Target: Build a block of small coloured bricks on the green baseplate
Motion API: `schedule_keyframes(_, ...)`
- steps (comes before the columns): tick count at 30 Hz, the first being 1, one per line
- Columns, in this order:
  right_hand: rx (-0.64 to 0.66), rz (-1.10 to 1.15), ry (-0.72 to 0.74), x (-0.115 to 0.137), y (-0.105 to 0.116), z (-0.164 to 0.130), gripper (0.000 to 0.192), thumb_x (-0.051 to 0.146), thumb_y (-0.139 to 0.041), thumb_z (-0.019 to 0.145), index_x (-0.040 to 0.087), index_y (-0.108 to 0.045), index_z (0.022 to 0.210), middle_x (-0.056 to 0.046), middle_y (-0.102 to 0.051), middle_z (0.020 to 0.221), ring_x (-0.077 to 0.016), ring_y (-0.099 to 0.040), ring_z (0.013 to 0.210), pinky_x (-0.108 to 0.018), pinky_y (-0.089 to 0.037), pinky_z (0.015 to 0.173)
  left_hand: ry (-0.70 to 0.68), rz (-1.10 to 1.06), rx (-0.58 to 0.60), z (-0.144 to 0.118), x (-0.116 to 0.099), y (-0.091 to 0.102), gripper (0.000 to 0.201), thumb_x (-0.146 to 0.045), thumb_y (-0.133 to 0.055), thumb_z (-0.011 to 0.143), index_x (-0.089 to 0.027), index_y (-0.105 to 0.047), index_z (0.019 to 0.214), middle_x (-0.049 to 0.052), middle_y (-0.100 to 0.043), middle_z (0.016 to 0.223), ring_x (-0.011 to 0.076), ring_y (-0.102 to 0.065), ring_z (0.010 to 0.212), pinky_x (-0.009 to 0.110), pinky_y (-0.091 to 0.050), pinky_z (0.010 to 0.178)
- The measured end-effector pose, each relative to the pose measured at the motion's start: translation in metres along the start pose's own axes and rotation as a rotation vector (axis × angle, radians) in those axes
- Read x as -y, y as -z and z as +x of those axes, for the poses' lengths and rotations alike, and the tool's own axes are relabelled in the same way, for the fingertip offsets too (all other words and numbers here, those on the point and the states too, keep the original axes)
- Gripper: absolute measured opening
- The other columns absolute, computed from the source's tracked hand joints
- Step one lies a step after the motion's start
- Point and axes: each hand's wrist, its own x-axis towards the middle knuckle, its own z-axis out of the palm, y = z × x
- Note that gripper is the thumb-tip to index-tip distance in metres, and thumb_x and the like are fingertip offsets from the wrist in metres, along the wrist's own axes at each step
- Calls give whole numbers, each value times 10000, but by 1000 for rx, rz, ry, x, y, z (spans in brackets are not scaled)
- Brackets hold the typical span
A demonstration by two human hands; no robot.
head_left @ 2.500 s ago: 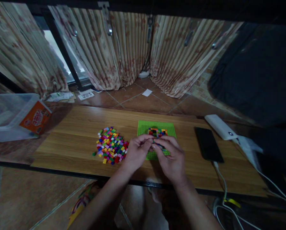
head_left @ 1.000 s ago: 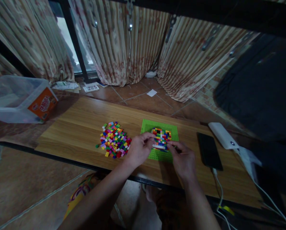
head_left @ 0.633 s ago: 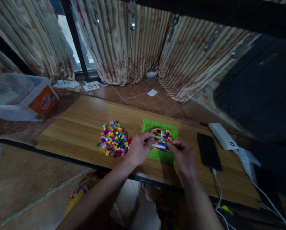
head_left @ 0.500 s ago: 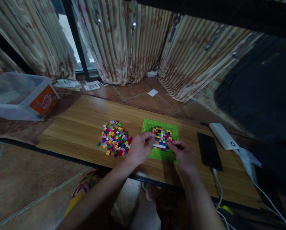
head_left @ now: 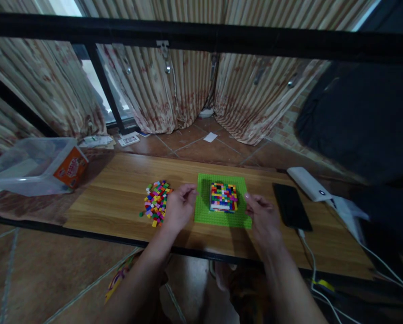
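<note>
The table (head_left: 120, 202) looks like wood-grain laminate, smooth with a faint sheen. The green baseplate (head_left: 204, 213) is studded plastic, matt, and the block of coloured bricks (head_left: 223, 197) on it and the loose bricks (head_left: 156, 203) beside it look like hard plastic. The phone (head_left: 291, 207) is glossy black; the power bank (head_left: 307, 183) smooth white plastic. The bin (head_left: 25, 164) is translucent plastic, the curtains (head_left: 174, 85) pleated cloth, the floor (head_left: 208, 150) matt tile.

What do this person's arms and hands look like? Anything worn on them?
Both forearms are bare as far as the picture shows: no sleeves, gloves, watch or bracelets. No ring shows on the left hand or the right hand, though the light is dim.
</note>
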Motion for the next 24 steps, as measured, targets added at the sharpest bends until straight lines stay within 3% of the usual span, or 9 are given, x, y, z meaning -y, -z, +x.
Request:
schedule_keyframes(3, -169, 71, 175, 7, -2, -6, 335, 465, -749, 646, 189, -560, 654, 69, -496, 569, -81, -414, 504, -235, -334, 522, 27, 69, -221, 6, 6, 26, 254, -302, -576, 817, -148, -670, 997, 73, -710, 951, 174, -657, 870, 290, -507, 815)
schedule_keyframes(5, -176, 15, 297, 9, -10, -17, 303, 453, -718, 698, 178, -591, 684, 46, -540, 604, -95, -463, 544, -240, -372, 553, 89, 162, -330, 2, 6, 46, 290, -309, -567, 816, -145, -651, 1039, 85, -698, 982, 180, -650, 868, 305, -508, 811)
schedule_keyframes(7, -69, -63, 410, 10, -20, -33, 270, 437, -675, 755, 174, -621, 729, 18, -595, 662, -116, -524, 601, -252, -417, 599, 148, 308, -364, -11, 2, 67, 357, -314, -590, 793, -148, -623, 1107, 96, -681, 1000, 196, -642, 877, 314, -510, 786)
schedule_keyframes(10, 228, -214, 550, 4, -37, -58, 203, 378, -588, 838, 188, -650, 802, -5, -639, 743, -135, -572, 658, -266, -449, 646, 253, 550, -286, -48, -4, 88, 479, -317, -627, 766, -154, -563, 1212, 122, -634, 1101, 213, -631, 903, 334, -505, 789)
schedule_keyframes(13, 494, -460, 616, -8, -50, -77, 179, 293, -513, 871, 202, -667, 881, -30, -663, 823, -152, -596, 702, -284, -465, 683, 376, 649, -162, -84, -5, 89, 606, -303, -700, 703, -155, -515, 1261, 130, -596, 1146, 216, -635, 907, 331, -502, 799)
schedule_keyframes(15, 561, -593, 630, -18, -56, -84, 198, 241, -490, 860, 197, -666, 939, -52, -674, 877, -174, -613, 745, -309, -480, 720, 383, 666, -152, -97, -3, 83, 674, -291, -711, 694, -159, -464, 1307, 124, -586, 1152, 227, -627, 978, 327, -495, 839)
schedule_keyframes(19, 523, -731, 646, -36, -66, -89, 278, 156, -452, 841, 178, -648, 1037, -90, -668, 961, -212, -632, 867, -350, -496, 806, 352, 653, -159, -97, -2, 71, 728, -241, -729, 667, -150, -430, 1324, 148, -568, 1217, 265, -577, 1138, 338, -458, 928)
schedule_keyframes(24, 470, -915, 626, -42, -87, -88, 352, 71, -440, 819, 160, -642, 1092, -114, -654, 1012, -223, -614, 948, -332, -472, 860, 318, 565, -138, -83, 4, 66, 691, -202, -731, 670, -146, -448, 1298, 134, -644, 1102, 270, -606, 1085, 347, -464, 901)
